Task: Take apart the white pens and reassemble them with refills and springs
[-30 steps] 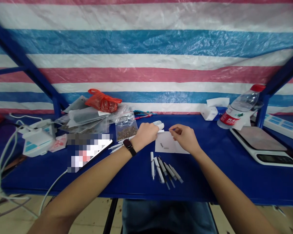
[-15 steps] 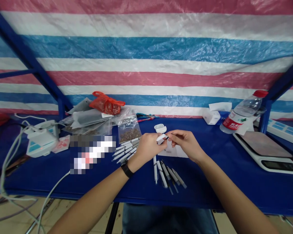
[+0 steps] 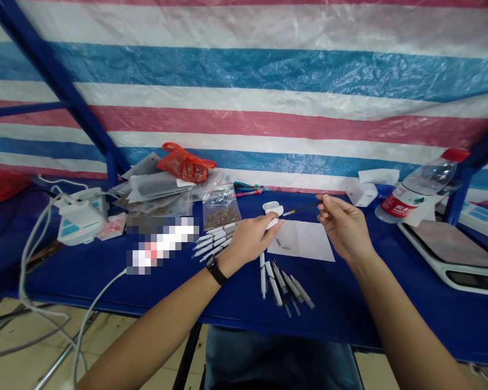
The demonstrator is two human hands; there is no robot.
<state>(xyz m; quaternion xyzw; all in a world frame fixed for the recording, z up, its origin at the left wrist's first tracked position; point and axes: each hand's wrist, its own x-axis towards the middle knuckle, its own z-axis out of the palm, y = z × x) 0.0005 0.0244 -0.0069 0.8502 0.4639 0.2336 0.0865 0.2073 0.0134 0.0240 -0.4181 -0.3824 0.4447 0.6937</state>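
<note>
My left hand (image 3: 249, 238), with a black band on the wrist, is closed around a white pen barrel (image 3: 273, 222) that is mostly hidden by the fingers. A thin dark pen refill (image 3: 305, 208) is pinched at its far end by my right hand (image 3: 345, 225). Its paler end lies close to the barrel's mouth; whether it is still inside I cannot tell. Under the hands lies a white sheet of paper (image 3: 313, 244) with small dark marks or bits on it. White pens (image 3: 213, 242) fan out beside my left hand. Several pen parts (image 3: 282, 281) lie nearer the table's front edge.
A small open white case (image 3: 271, 206) sits behind my left hand. At the right stand a bottle (image 3: 418, 187) and a scale (image 3: 455, 252). Clear bags (image 3: 222, 214), a red plastic bag (image 3: 185, 162) and a power strip with cables (image 3: 79, 222) occupy the left.
My right hand has moved right, away from the left, drawing the dark refill out into view. More of the paper shows. The whole view has shifted slightly.
</note>
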